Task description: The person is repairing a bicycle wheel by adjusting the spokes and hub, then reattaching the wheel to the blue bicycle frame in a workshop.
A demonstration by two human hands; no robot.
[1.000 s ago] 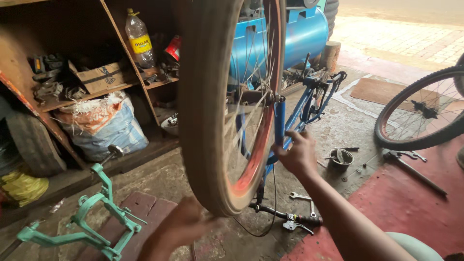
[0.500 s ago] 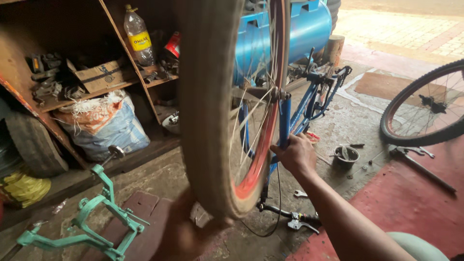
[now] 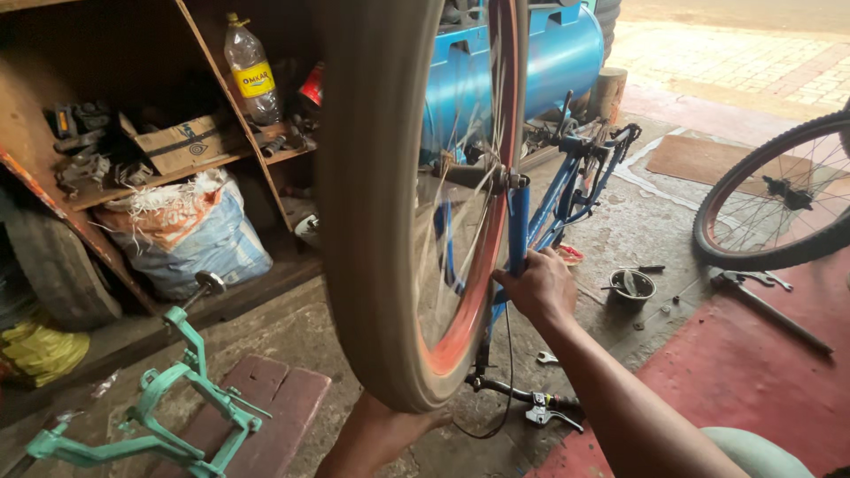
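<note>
The blue bicycle (image 3: 567,177) stands upside down, its front wheel (image 3: 416,204) raised toward the camera. The right hand (image 3: 538,285) is closed around the blue fork leg (image 3: 518,226), just below the wheel hub. The left hand (image 3: 376,434) touches the tyre's lowest edge; I cannot tell if it grips. A green frame (image 3: 159,407) lies left of the wheel, with bare floor between. A second wheel (image 3: 779,204) stands well apart to the right.

Upturned blue steel bicycle frame (image 3: 567,190) stands centre, its large tan-tyred wheel (image 3: 398,204) foremost. Right hand (image 3: 536,285) on the fork leg right of that wheel; left hand (image 3: 381,434) beneath the tyre. Wooden shelving (image 3: 190,164) lies left, green metal frame (image 3: 159,416) front-left, small round metal bowl (image 3: 632,287) and loose spoked wheel (image 3: 779,208) right.
</note>
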